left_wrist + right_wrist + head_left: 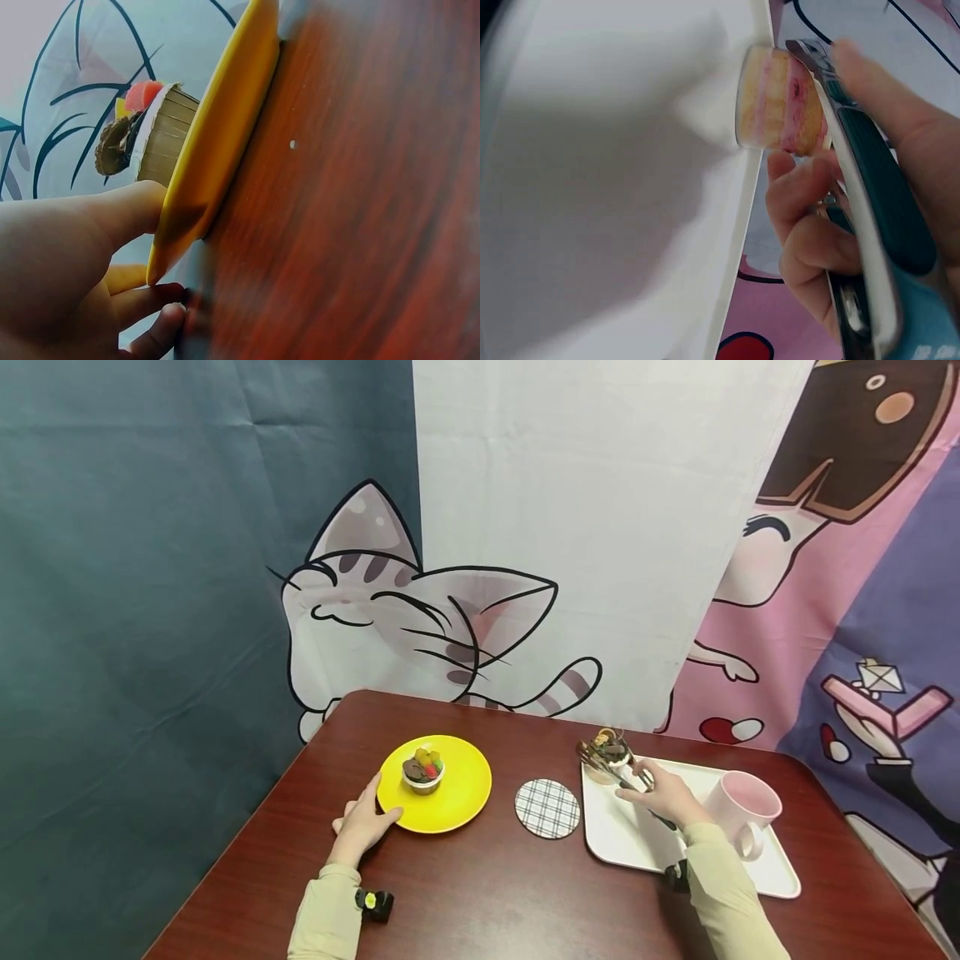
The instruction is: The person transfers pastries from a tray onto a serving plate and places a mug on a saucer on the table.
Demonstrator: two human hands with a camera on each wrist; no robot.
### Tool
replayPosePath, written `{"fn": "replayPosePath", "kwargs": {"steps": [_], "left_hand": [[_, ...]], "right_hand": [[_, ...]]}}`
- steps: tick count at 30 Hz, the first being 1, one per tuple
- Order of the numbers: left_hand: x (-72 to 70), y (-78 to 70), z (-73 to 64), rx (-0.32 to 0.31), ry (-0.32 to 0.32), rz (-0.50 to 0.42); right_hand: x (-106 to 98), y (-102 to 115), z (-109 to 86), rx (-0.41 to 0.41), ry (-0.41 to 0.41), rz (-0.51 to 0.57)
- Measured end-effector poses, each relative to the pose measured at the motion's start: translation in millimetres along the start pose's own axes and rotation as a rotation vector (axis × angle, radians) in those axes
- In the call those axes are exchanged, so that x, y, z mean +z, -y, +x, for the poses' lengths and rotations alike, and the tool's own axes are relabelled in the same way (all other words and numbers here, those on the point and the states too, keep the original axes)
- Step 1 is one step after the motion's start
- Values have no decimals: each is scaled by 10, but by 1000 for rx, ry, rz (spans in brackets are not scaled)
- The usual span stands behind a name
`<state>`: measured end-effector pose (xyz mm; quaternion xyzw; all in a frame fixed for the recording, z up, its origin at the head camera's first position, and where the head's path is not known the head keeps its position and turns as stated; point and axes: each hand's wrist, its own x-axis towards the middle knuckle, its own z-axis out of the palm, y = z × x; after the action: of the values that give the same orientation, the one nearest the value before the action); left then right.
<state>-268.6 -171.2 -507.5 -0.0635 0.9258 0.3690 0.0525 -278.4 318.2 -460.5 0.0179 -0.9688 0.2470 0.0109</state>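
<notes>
In the head view my left hand [362, 821] holds the near-left rim of a yellow plate [468, 785], thumb on top; the left wrist view shows its other fingers at the rim's underside. On that plate stands a cupcake [423, 772] with dark topping and fruit pieces, in a ribbed wrapper [166, 136]. My right hand [667, 795] grips tongs with teal and white handles [889, 195]. The tongs' metal ends straddle a layered pink-and-yellow cake [780, 101] with dark topping, at the tray's far left corner. How firmly they press it I cannot tell.
The white tray [622, 843] lies at the right of the brown table [487, 893], bearing a pink mug [738, 802]. A round checked coaster [547, 808] lies between plate and tray. A printed cloth backdrop [600, 527] stands close behind the table.
</notes>
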Motion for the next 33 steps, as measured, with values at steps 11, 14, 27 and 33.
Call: {"fn": "replayPosePath", "kwargs": {"steps": [11,14,27,33], "left_hand": [[-1,-9,-15,12,0,-4],[-5,-3,-7,8,2,2],[-9,16,-15,4,2,-8],[0,5,11,1,4,-6]], "right_hand": [[60,-77,-88,-52,-79,-55],[77,-115,-108,-85,-104,-54],[111,-153,-162,-94,-146,-60],[118,-176,-180,-88,-155,-58]]}}
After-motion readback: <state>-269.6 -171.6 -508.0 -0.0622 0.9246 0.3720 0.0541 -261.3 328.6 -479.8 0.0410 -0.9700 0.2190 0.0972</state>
